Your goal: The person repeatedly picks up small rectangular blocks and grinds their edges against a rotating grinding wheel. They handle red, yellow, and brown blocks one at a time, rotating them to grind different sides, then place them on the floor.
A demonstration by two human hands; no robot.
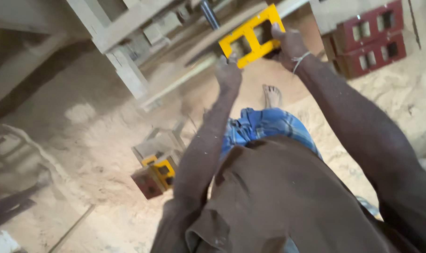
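Already both of my hands are up at the yellow frame (252,35), which I take as the landmark: a flat yellow piece with two rectangular openings, held tilted in front of the wooden bench (124,65). My right hand (290,44) is clamped on the right edge of the frame, thumb over its face. My left hand (228,72) is closed like a fist just below the frame's lower left corner; I cannot tell if it grips the frame itself or the pale wooden strip (185,77) that runs down and to the left from there. A dark metal bar (209,14) stands just above the frame.

About progress, I judge that the frame is being fitted or held against the wood, not yet released; what remains I cannot read from this view.

For containers: right of the frame stand red hollow blocks (372,40), their holes look dark and empty. Far below the frame, on the sandy floor (96,140), lies a small yellow and red boxy object (156,175); its content is not visible. My bare foot (272,96) is directly below the frame.
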